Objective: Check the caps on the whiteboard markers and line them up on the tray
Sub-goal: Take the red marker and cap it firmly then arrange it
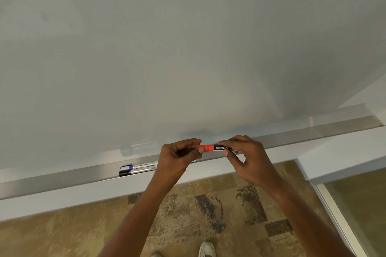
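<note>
Both hands hold one marker (217,148) level, just above the metal tray (62,177) under the whiteboard. It has a black barrel with white lettering and an orange-red cap. My left hand (179,156) pinches the cap end. My right hand (248,156) grips the barrel, hiding its far end. On the tray to the left lie two more markers side by side: a blue-capped marker (133,166) behind and a black-capped marker (131,171) in front. My left wrist hides their right ends.
The whiteboard (167,48) fills the upper view. Below the tray runs a white wall strip (62,200), then patterned brown carpet (208,210). A glass panel with a metal frame (338,219) stands at the right. My shoe (206,249) shows at the bottom edge.
</note>
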